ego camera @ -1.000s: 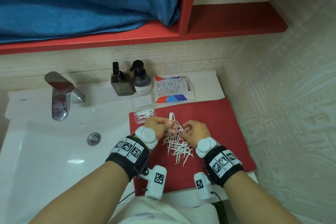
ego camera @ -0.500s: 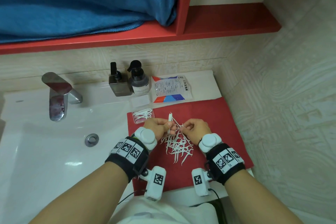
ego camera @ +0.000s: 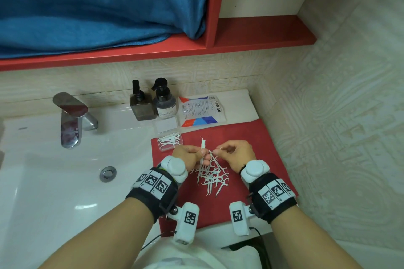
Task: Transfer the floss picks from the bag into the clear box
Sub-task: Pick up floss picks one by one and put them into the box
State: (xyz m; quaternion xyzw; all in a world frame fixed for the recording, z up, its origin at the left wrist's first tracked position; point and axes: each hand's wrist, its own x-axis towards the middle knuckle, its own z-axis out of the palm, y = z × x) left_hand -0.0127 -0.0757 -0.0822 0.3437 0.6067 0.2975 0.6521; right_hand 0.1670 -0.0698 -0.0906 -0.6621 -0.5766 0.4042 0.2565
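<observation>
Here my left hand (ego camera: 189, 155) pinched a small stack of floss picks (ego camera: 202, 148) upright between thumb and fingers, its tips sticking up toward twelve o'clock. My right hand (ego camera: 237, 153) had its fingers curled and pinched a single pick (ego camera: 219, 149) at its fingertips, just beside the left grip at three o'clock. Below both hands, toward six o'clock, a loose pile of picks (ego camera: 211, 178) lay scattered on the red mat (ego camera: 251, 137) that covered the worktop (ego camera: 236, 102). The clear box (ego camera: 170, 142) sat at ten o'clock from my left hand, on the mat's far left corner, with several picks already lying inside; its open lid (ego camera: 167, 125) lay flat behind it. The bag (ego camera: 201, 110) rested flat at twelve o'clock, beyond the mat, beside two dark pump bottles (ego camera: 153, 105). The white basin (ego camera: 65, 170) with its chrome tap (ego camera: 70, 118) spread toward nine o'clock. A blue towel (ego camera: 98, 6) hung over the red shelf (ego camera: 258, 33) above.
</observation>
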